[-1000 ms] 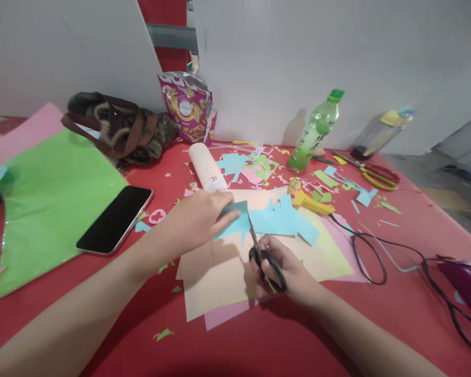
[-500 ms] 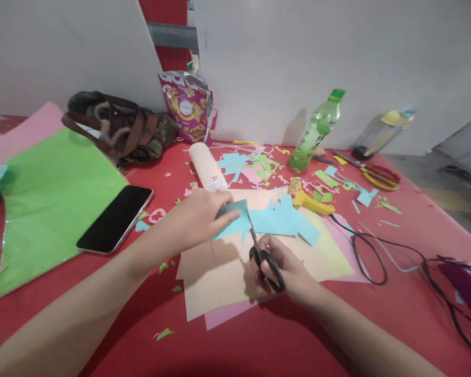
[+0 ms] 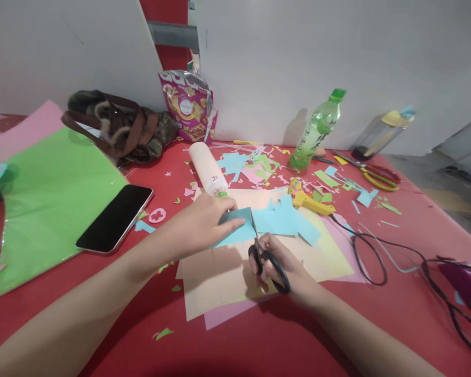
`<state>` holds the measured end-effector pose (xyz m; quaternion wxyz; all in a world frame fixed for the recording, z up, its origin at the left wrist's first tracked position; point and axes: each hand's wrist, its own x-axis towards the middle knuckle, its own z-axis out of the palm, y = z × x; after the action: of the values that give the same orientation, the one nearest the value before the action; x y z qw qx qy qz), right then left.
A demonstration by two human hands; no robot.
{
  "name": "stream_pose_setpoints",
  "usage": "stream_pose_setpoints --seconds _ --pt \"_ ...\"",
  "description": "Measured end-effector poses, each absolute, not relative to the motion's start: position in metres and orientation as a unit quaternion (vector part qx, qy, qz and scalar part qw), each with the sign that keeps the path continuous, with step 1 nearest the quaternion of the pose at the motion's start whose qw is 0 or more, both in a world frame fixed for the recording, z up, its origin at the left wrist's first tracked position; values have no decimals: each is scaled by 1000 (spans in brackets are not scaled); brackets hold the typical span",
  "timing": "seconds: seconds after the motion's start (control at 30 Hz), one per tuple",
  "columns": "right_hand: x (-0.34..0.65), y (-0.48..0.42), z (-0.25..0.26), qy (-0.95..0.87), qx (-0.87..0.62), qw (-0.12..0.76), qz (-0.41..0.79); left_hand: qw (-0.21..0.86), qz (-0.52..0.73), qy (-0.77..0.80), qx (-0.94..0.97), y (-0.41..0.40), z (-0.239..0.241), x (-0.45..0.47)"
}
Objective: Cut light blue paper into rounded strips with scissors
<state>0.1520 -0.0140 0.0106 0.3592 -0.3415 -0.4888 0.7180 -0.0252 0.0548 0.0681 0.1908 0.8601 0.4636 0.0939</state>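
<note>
My left hand (image 3: 215, 220) pinches a piece of blue paper (image 3: 235, 234) between thumb and fingers, above a stack of pale paper sheets (image 3: 208, 283). In my right hand (image 3: 284, 264) is a pair of scissors (image 3: 258, 251) with black handles. Its blades point away from me and meet the right edge of the held blue paper. More blue paper offcuts (image 3: 278, 222) lie on the sheets just right of the blades. A white bottle (image 3: 206, 167) lies on its side beyond my left hand.
A black phone (image 3: 115, 219) lies left on green sheets (image 3: 55, 193). A yellow glue gun (image 3: 310, 201) trails a black cable (image 3: 400, 243) rightward. Behind are paper scraps (image 3: 259, 167), a green bottle (image 3: 317, 128), a snack bag (image 3: 188, 107), a camouflage bag (image 3: 121, 128) and red-yellow pliers (image 3: 380, 177).
My left hand and the blue paper have moved slightly toward me. The scissors have shifted a little right and nearer, their handles spread somewhat wider.
</note>
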Motion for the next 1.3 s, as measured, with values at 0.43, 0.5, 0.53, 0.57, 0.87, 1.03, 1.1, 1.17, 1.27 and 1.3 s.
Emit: stream_pose_setpoints --seconds 0.43,0.5,0.53,0.57,0.87,1.03,1.1,1.17,1.27,1.3 --pt "150 -14 12 -497 -355 362 704 222 95 459 855 55 69 -24" --pt "150 -15 12 -492 -359 364 705 224 96 459 854 55 68 -24" --pt "150 -15 13 -488 -361 366 705 223 96 459 855 56 68 -25" --pt "150 -15 13 -483 -363 368 706 223 96 459 855 56 67 -25" --pt "149 -15 12 -446 -360 381 725 220 93 461 854 56 66 -25" --pt "149 -14 10 -435 -360 387 729 206 94 461 858 57 66 -25" --pt "149 -14 10 -432 -360 385 732 206 94 462 857 57 66 -25" --pt "149 -14 9 -432 -358 387 731 208 93 465 855 57 66 -26" --pt "150 -14 8 -445 -356 388 724 214 90 464 855 57 66 -26" --pt "150 -14 8 -451 -355 387 722 216 88 461 856 57 66 -26"
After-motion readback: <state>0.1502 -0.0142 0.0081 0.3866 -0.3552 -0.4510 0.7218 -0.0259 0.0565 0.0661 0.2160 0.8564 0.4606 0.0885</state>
